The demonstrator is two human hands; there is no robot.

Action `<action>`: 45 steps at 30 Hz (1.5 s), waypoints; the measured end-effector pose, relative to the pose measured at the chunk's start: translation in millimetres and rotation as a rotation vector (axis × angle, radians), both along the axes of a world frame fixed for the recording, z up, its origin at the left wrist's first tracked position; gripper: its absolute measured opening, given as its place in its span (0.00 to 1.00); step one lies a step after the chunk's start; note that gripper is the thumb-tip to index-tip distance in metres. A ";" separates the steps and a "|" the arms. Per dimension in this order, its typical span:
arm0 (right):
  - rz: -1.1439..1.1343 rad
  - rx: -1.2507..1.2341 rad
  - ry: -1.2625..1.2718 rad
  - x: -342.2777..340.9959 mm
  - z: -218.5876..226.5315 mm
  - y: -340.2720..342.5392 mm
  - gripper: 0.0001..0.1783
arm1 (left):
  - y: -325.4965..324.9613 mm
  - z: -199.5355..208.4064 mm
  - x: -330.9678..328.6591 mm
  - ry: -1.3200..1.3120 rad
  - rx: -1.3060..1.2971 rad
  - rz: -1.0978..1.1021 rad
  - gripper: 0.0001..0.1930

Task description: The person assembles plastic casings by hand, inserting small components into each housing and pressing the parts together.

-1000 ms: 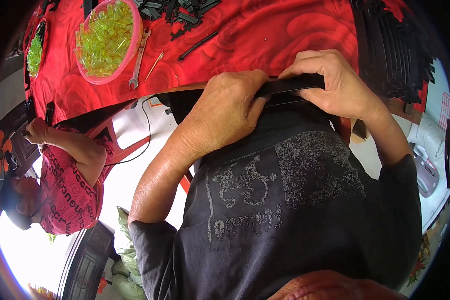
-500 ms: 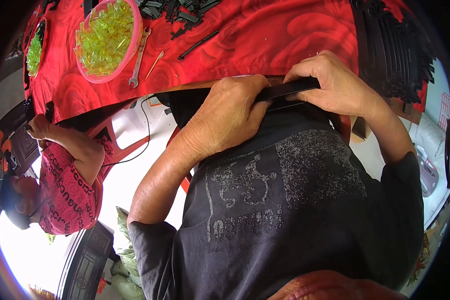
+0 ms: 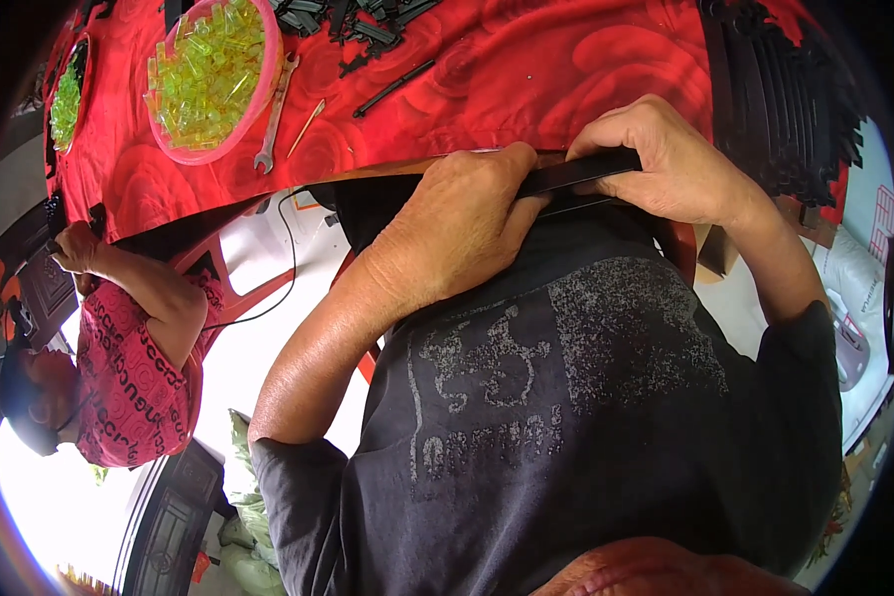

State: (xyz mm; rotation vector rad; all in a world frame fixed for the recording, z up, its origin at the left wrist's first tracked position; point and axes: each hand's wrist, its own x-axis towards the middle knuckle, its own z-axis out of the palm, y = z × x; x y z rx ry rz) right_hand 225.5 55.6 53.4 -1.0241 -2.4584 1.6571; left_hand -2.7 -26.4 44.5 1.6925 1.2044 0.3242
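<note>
A flat black strip point(image 3: 578, 174), looking like plastic, lies between my two hands at the table's near edge. My left hand point(image 3: 464, 219) is closed round its left end, thumb on the near side and fingers bent over the far side. At the other end, my right hand point(image 3: 659, 164) grips the strip between thumb and curled fingers. A second thin dark edge shows just below the strip; whether it belongs to the same piece I cannot tell. The fingertips of both hands are partly hidden behind the strip.
On the red rose-patterned tablecloth point(image 3: 526, 89) lie a pink basin point(image 3: 209, 157) of yellow-green clear pieces, a wrench point(image 3: 276, 117), a wooden stick point(image 3: 306, 129), a black rod point(image 3: 394, 89) and small black parts point(image 3: 372, 35). Long black strips point(image 3: 780, 109) are stacked right. Another person point(image 3: 134, 382) sits left.
Both hands keep hold of the black strip. They have shifted only very slightly, the strip's right end moving a touch up and right. The other person's hand has barely moved.
</note>
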 end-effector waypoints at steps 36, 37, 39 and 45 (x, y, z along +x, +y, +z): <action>-0.019 -0.009 -0.119 -2.7 -7.7 -5.5 0.11 | -3.3 -5.9 -6.7 -0.079 -0.023 -0.033 0.14; -0.019 0.026 -0.091 -0.9 -10.2 -6.2 0.11 | -3.3 -5.6 -6.0 -0.079 -0.024 -0.034 0.14; -0.019 0.061 -0.062 0.4 -11.4 -5.5 0.10 | -3.9 -4.6 -3.7 -0.102 -0.034 -0.004 0.14; 0.061 0.175 -0.055 5.2 -15.0 -5.4 0.13 | -8.2 -6.9 1.7 -0.086 0.065 0.016 0.14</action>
